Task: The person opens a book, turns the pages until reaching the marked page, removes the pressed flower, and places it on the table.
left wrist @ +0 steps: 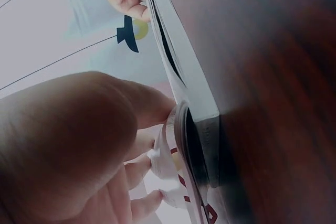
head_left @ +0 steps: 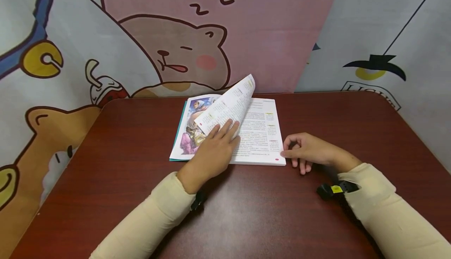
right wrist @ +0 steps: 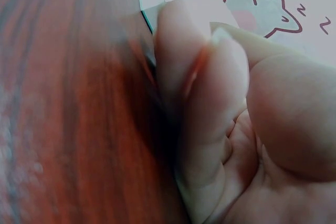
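Note:
An open book (head_left: 255,129) lies on the table, with printed text on its right-hand side and a colour illustration (head_left: 190,139) on its left. One text page (head_left: 229,104) stands partly turned, curving over toward the left. My left hand (head_left: 214,153) rests with spread, nearly straight fingers against this page's lower part; its thumb (left wrist: 149,103) touches the bent paper close up. At the book's lower right corner, my right hand (head_left: 310,149) has curled fingers, with thumb and forefinger pinched at the edge. How much paper lies between them is hidden.
The brown wooden table (head_left: 253,212) extends around the book. Behind its far edge hangs a cloth backdrop (head_left: 267,35) with cartoon animals. Each wrist wears a dark strap; the one on the right (head_left: 331,190) shows a yellow label. Both sleeves are cream-coloured.

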`<state>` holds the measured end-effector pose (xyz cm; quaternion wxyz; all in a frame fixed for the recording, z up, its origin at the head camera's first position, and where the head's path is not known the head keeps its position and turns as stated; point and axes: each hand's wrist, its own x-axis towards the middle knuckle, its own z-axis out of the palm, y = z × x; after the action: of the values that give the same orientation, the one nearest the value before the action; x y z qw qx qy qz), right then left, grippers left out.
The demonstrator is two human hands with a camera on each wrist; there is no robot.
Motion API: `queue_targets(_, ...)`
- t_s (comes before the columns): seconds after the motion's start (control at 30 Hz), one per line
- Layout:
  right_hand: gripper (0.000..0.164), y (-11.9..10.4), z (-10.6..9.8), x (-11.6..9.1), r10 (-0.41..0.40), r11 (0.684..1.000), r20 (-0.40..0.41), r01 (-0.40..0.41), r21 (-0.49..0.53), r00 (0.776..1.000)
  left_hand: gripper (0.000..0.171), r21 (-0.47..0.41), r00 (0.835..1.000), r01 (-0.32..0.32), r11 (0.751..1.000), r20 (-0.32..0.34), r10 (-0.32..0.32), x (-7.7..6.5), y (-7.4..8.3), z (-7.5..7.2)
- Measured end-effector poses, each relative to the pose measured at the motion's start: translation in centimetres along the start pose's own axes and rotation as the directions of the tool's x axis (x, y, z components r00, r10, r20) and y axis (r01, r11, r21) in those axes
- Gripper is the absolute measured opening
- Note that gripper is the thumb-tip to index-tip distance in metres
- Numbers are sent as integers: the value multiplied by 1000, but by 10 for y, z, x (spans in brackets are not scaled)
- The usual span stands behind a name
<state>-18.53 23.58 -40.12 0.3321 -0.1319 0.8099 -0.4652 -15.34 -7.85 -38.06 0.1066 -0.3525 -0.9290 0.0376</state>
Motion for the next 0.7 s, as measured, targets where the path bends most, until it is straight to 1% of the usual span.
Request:
queue_targets(0.3,32,0,0,1,8,1000,-1,-8,14,1000,41,4,997,74,997,25,-74,-1,0,-1)
queue_targets(0.5,33,1,0,1,1,1000,1,-1,10,1000,41,6,994,94,996,46,-94,-1,0,-1)
queue_targets(0.6,35,1,1,1,5,1000,0,-5,11,1000,43,13,989,120,993,88,-120,-1,1,-3)
queue_targets(0.7,35,1,0,1,11,1000,-3,-11,12,1000,47,-3,973,155,988,173,-152,-1,3,-5)
